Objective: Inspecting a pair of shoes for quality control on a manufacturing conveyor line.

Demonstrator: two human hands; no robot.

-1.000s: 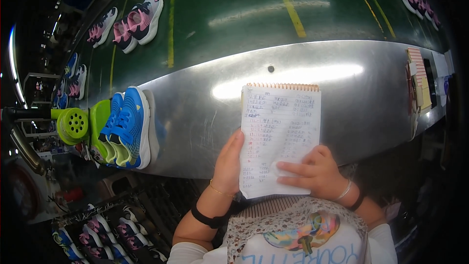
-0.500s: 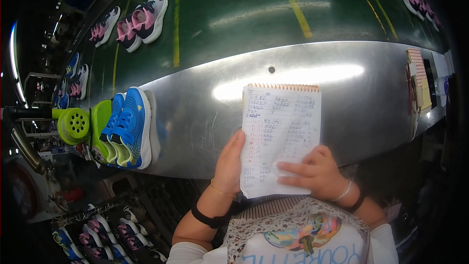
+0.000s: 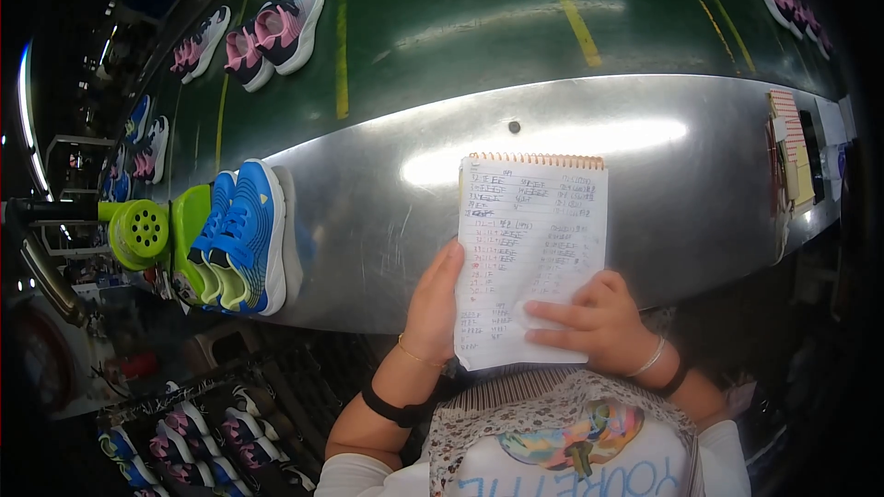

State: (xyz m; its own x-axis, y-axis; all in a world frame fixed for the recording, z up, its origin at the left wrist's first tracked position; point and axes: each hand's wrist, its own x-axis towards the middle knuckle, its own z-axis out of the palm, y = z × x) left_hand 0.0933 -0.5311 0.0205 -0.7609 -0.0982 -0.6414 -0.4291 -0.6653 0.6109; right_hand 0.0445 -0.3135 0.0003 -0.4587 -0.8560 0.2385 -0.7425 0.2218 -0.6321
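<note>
A spiral notebook [image 3: 534,248] with handwritten pages lies in front of me, its wire binding at the far end. My left hand [image 3: 433,304] grips its left edge, with the thumb along the side and the other fingers hidden beneath. My right hand [image 3: 599,322] holds the lower right part, two fingers stretched over the page and the rest curled near the edge. To the left, a pair of blue sneakers [image 3: 244,239] with white soles and lime lining rests against a bright green stand [image 3: 189,212].
Beyond the metal tabletop [image 3: 368,193] runs a green conveyor belt [image 3: 442,28] with yellow lines, carrying pink and navy sneakers [image 3: 285,28]. Papers and a striped pad [image 3: 785,115] lie at the right end. Racked shoes [image 3: 184,446] stand at the lower left.
The shoes and yellow lines on the belt have shifted slightly to the right and away. Both hands keep their hold on the notebook, which sits almost where it was.
</note>
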